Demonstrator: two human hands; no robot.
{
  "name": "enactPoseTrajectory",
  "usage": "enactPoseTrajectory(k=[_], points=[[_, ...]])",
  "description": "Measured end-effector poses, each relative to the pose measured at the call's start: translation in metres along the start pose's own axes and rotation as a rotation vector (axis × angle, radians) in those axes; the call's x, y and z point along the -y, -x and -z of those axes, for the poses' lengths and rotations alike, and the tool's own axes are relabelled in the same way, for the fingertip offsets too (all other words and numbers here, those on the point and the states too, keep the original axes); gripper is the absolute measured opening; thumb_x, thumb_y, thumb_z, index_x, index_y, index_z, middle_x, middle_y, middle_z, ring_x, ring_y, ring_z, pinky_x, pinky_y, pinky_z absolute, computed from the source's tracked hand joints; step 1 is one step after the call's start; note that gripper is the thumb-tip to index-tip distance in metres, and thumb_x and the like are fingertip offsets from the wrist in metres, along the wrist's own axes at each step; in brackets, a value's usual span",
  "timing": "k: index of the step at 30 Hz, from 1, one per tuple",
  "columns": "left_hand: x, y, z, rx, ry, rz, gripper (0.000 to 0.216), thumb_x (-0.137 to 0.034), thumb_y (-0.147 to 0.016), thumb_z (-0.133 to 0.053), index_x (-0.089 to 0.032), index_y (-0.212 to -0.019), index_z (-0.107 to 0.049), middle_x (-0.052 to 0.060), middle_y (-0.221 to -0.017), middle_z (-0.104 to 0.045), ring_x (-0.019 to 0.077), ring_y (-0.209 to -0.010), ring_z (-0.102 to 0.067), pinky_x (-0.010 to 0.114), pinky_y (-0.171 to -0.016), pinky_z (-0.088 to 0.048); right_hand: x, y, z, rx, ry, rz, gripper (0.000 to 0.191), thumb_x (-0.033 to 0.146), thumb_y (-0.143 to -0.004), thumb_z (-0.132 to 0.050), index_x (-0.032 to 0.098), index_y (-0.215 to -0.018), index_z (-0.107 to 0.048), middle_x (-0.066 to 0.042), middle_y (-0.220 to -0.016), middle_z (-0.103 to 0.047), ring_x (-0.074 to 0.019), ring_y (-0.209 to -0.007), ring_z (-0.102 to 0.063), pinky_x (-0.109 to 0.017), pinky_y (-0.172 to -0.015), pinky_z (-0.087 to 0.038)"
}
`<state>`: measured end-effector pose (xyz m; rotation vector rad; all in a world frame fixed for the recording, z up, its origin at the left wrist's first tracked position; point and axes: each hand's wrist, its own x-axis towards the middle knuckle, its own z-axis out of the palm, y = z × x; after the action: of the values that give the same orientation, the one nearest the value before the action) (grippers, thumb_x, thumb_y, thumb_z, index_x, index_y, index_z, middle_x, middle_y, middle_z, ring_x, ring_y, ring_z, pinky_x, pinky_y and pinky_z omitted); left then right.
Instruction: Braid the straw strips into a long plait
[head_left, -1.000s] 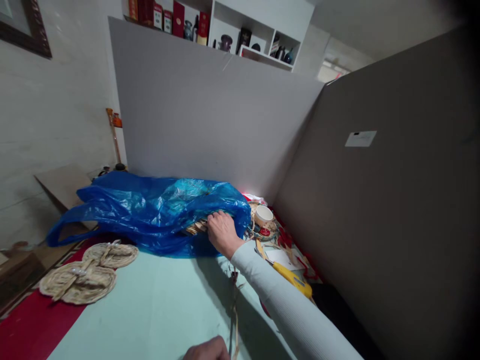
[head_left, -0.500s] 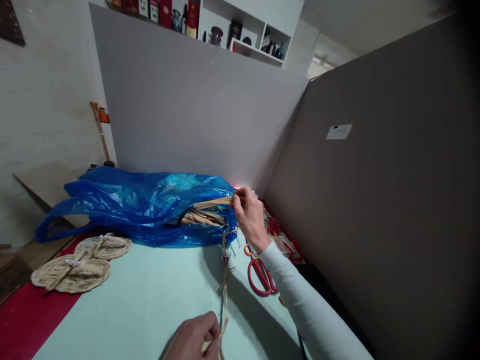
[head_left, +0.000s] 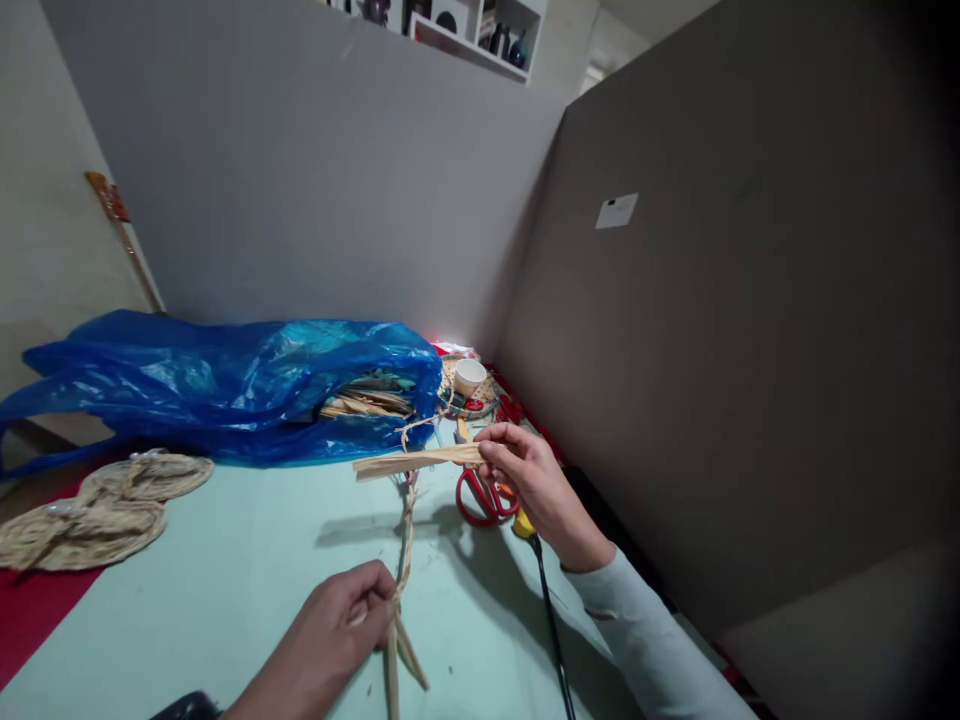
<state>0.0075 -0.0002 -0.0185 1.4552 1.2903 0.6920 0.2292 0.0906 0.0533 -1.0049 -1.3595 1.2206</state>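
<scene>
My right hand (head_left: 536, 480) pinches a flat, pale straw strip (head_left: 416, 460) by its right end, holding it level above the light green table (head_left: 225, 580). My left hand (head_left: 337, 635) is closed round the lower end of a braided straw cord (head_left: 403, 560) that runs up toward the strip. Behind them lies a blue plastic bag (head_left: 225, 385) on its side, with more straw strips (head_left: 364, 403) showing in its open mouth.
Red-handled scissors (head_left: 484, 497) and a yellow-handled tool with a black cable (head_left: 547, 610) lie by my right hand. A white cup (head_left: 469, 377) stands at the back corner. Woven straw pieces (head_left: 90, 510) lie at the left. Grey partition walls (head_left: 675, 330) close the back and right.
My right hand pulled a straw strip out of the blue bag and brought it toward me over the table. My left hand came further into view, gripping the braided cord.
</scene>
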Motion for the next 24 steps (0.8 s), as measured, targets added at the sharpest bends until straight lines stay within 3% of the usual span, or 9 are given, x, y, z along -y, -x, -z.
enactPoseTrajectory(k=[6, 11, 17, 24], points=[[-0.01, 0.006, 0.003, -0.013, 0.028, 0.029, 0.028, -0.048, -0.077, -0.059, -0.022, -0.067, -0.055, -0.006, -0.059, -0.044, 0.0165, -0.059, -0.039, 0.028, -0.059, -0.027, -0.006, 0.002, 0.002, 0.05, -0.062, -0.039, 0.029, 0.036, -0.074, -0.08, 0.017, -0.089, -0.065, 0.002, -0.071, -0.059, -0.0103, -0.059, -0.05, -0.022, -0.05, -0.031], [-0.014, 0.008, 0.006, -0.004, 0.088, 0.046, 0.027, -0.047, -0.074, -0.063, -0.021, -0.068, -0.06, -0.003, -0.061, -0.058, 0.0184, -0.063, -0.05, 0.029, -0.063, -0.035, -0.01, 0.019, 0.013, 0.074, -0.128, -0.068, 0.026, 0.037, -0.076, -0.078, 0.018, -0.086, -0.063, 0.007, -0.061, -0.047, -0.0084, -0.054, -0.037, -0.023, -0.051, -0.027], [-0.008, 0.009, 0.005, -0.081, 0.131, 0.073, 0.023, -0.04, -0.073, -0.071, -0.019, -0.081, -0.071, 0.0, -0.072, -0.068, 0.0196, -0.07, -0.058, 0.029, -0.066, -0.039, -0.007, 0.058, 0.034, 0.229, -0.123, -0.201, 0.015, 0.031, -0.079, -0.073, 0.018, -0.082, -0.065, 0.008, -0.062, -0.035, -0.0069, -0.052, -0.022, -0.022, -0.05, -0.018], [-0.005, 0.015, 0.0, -0.114, 0.206, 0.047, 0.043, -0.038, -0.078, -0.073, -0.023, -0.116, -0.06, -0.005, -0.072, -0.064, 0.013, -0.06, -0.052, 0.023, -0.057, -0.035, -0.015, 0.076, 0.025, 0.419, 0.032, -0.33, 0.015, 0.029, -0.081, -0.068, 0.015, -0.075, -0.068, 0.003, -0.064, -0.047, -0.008, -0.054, -0.034, -0.019, -0.046, -0.025]])
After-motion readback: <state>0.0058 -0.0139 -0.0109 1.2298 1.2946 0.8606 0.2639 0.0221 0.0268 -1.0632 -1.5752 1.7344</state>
